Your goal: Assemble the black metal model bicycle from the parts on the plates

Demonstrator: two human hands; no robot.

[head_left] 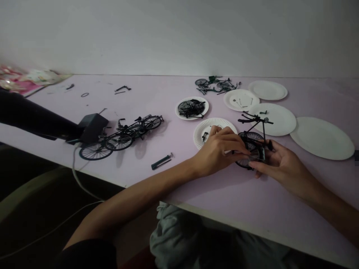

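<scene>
My left hand [221, 150] and my right hand [283, 167] both grip a partly built black model bicycle [251, 137] above the pink tabletop. Its spoked wheel sits between my hands, with the fingertips of both hands around it. The handlebar and upright frame piece rise above the wheel, and my fingers hide part of the wheel. Behind my left hand lies a white paper plate [200, 133] holding a small black part. Just beyond the bicycle's handlebar is another paper plate [280, 125].
Two finished model bicycles [120, 138] stand at the left, beside a black box [94, 127]. A green-handled screwdriver [161, 161] lies near the table's front edge. Further paper plates [322, 138] hold or sit near black parts [191, 108] and screws [239, 100]. Green-black parts [215, 85] lie at the back.
</scene>
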